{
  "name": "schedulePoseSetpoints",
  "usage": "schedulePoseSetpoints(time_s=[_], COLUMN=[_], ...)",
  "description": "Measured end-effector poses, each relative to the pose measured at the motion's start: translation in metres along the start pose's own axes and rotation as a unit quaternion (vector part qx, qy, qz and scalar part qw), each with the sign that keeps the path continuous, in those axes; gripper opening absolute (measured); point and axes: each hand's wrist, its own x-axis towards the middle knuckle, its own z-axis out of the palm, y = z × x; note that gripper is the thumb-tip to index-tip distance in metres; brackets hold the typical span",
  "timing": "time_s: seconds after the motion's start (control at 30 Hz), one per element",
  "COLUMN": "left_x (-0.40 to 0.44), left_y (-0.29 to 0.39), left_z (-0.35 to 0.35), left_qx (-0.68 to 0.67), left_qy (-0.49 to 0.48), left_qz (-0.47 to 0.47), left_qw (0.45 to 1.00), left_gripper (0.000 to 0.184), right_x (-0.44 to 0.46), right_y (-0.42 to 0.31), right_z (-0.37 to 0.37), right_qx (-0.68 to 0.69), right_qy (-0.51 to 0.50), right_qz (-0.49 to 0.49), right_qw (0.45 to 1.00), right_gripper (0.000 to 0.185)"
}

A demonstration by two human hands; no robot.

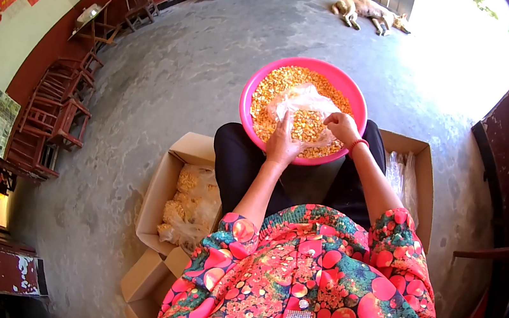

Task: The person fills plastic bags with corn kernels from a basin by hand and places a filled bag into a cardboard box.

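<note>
A pink basin [246, 97] full of yellow-orange corn kernels [337, 96] sits at my knees. Over the kernels lies a clear plastic bag [305, 95], its mouth spread and kernels showing inside or through it. My left hand [283, 142] grips the bag's near-left side, thumb up and fingers partly hidden by the plastic. At the bag's right edge, my right hand [342, 127] has its fingers pinched together on the plastic; whether kernels are also between them is hidden.
Left of my legs stands a cardboard box [154, 200] holding filled bags of kernels [188, 198]. Another box [428, 182] on the right holds clear plastic bags [403, 178]. A dog [367, 12] lies near the bright doorway. Wooden chairs [59, 107] line the left wall.
</note>
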Motion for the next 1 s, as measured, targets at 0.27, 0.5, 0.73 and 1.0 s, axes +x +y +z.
schedulePoseSetpoints(time_s=[0.27, 0.5, 0.73, 1.0], left_x=[0.0, -0.001, 0.0, -0.001], left_y=[0.004, 0.004, 0.0, -0.003], left_z=[-0.003, -0.004, -0.001, 0.002], left_qx=[0.005, 0.006, 0.004, 0.0], left_qy=[-0.003, -0.012, 0.0, 0.012], left_qz=[0.0, -0.012, 0.004, 0.008], left_qw=[1.0, 1.0, 1.0, 1.0], left_gripper=[0.074, 0.085, 0.085, 0.082], right_x=[-0.018, -0.014, -0.016, -0.001], right_y=[-0.018, -0.002, -0.014, -0.007], right_z=[-0.012, 0.017, 0.029, 0.002], right_qx=[-0.337, -0.388, -0.362, -0.199], right_qy=[-0.171, -0.09, -0.18, -0.252], right_qz=[-0.05, -0.041, -0.007, -0.025], right_qw=[0.925, 0.917, 0.915, 0.947], right_gripper=[0.016, 0.022, 0.027, 0.021])
